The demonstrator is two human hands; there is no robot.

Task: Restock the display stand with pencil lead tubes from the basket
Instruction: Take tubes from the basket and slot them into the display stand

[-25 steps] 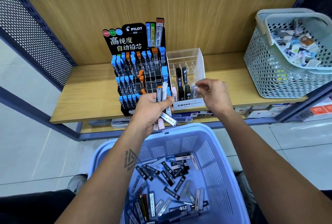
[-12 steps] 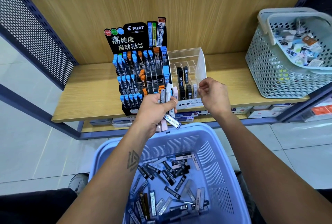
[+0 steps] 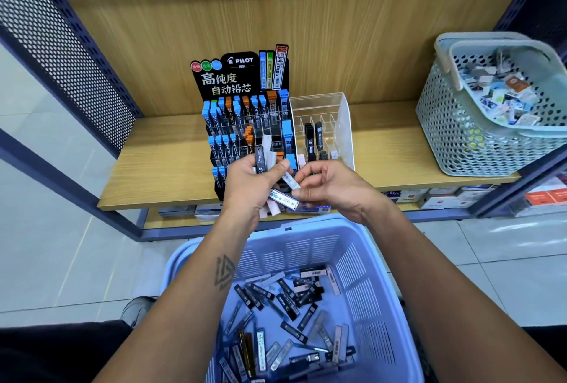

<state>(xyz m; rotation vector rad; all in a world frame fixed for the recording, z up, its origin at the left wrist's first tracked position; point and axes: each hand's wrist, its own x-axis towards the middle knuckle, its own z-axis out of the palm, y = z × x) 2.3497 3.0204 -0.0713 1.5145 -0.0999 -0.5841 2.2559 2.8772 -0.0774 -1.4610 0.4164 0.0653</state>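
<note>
A black Pilot display stand (image 3: pixel 245 112) with rows of blue- and orange-capped lead tubes stands on the wooden shelf. To its right is a clear acrylic stand (image 3: pixel 333 118) holding a few black tubes. My left hand (image 3: pixel 248 189) grips a bundle of lead tubes (image 3: pixel 265 155) in front of the stands. My right hand (image 3: pixel 334 189) has its fingertips on a clear tube with blue print (image 3: pixel 285 198) at the bottom of that bundle. The blue basket (image 3: pixel 368 260) below holds several loose tubes.
A pale green perforated basket (image 3: pixel 454 125) of small packets sits on the wooden shelf (image 3: pixel 156 174) at the right. Perforated dark metal side panels (image 3: pixel 61 51) frame the shelf. Boxes (image 3: pixel 445 197) line the lower shelf. Tiled floor lies on both sides.
My right hand has come back from the clear acrylic stand down and left to the bundle in my left hand. My left hand has stayed in place.
</note>
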